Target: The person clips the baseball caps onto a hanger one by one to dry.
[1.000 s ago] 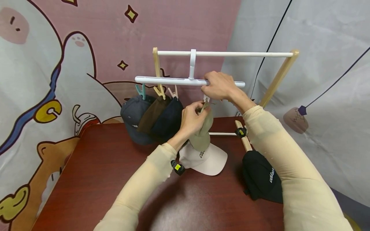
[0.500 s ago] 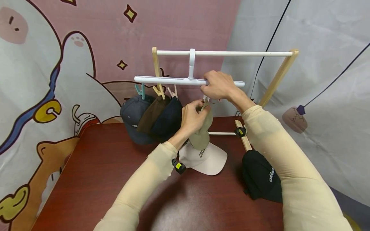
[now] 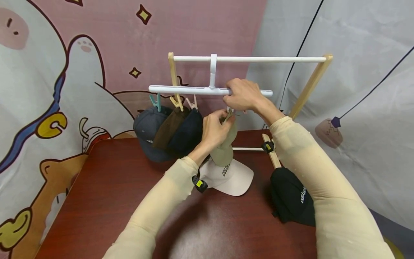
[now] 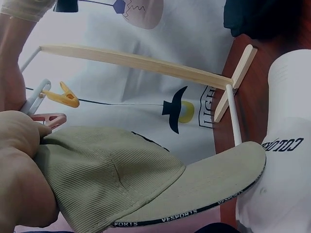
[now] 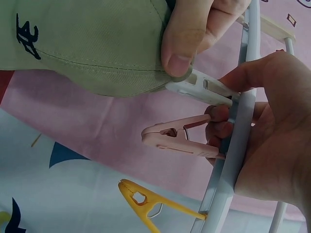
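Observation:
My left hand [image 3: 213, 130] pinches the edge of an olive-green baseball cap [image 3: 222, 154], which hangs brim down under the hanger. Around the white hanger bar [image 3: 181, 90] curls my right hand [image 3: 244, 94]. In the right wrist view, its thumb and fingers pinch the handles of a white clothespin [image 5: 201, 87] fixed to that bar. The clothespin's tip meets the cap's edge beside my left thumb; whether it bites the cloth I cannot tell. A pink clothespin [image 5: 177, 138] and a yellow clothespin [image 5: 146, 204] sit farther along the bar, holding nothing.
A grey-blue cap [image 3: 150, 124], a brown cap [image 3: 169, 129] and a navy cap [image 3: 187, 135] hang from clothespins at left. A pale cap [image 3: 234, 180] and a black cap [image 3: 289, 198] lie on the table [image 3: 129, 208]. The rack's rod [image 3: 271, 59] carries the hanger.
Both hands keep their holds on the cap and the clothespin. The view shifts slightly, and the olive-green cap's brim sits a touch higher.

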A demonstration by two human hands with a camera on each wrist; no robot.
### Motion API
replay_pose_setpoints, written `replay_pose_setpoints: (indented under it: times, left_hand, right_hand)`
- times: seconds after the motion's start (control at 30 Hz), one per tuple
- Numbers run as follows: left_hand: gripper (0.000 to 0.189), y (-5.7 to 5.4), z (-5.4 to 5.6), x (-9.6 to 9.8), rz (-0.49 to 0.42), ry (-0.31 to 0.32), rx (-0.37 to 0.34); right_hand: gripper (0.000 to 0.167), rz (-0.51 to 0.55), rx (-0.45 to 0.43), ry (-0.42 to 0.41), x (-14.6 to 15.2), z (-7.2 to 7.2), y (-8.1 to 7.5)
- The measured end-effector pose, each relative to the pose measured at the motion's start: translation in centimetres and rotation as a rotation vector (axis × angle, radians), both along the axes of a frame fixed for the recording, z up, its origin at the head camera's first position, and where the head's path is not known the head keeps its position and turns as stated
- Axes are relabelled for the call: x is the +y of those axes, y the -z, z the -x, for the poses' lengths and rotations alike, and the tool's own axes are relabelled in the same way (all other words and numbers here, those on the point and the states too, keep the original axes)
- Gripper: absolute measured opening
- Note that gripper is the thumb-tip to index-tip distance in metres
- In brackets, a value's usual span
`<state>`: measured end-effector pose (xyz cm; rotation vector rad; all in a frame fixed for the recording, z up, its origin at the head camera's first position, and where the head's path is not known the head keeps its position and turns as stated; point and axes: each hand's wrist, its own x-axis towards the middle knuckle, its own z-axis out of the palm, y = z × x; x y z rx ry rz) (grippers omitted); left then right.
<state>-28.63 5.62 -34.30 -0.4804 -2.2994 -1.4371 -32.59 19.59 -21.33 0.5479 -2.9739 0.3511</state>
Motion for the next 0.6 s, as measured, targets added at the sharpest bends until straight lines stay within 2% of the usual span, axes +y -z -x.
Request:
replay_pose_setpoints:
  times: [0.17,0.4,0.6]
  left_hand:
    - [0.013,0.1,0.3,0.2,-0.001,0.0,0.04]
    - [0.016,-0.1,0.5,0.1,0.028,0.01,0.047]
    - [0.016,0.4,1.3,0.4,0.014,0.015,0.072]
  right_hand:
    - [0.01,-0.009,-0.007,-0.005,0.0,0.1,-0.1]
    - [0.009,-0.019,-0.01,-0.012,0.0,0.2,-0.2]
    - [0.008,-0.021,-0.004,-0.009,0.0,0.3,-0.2]
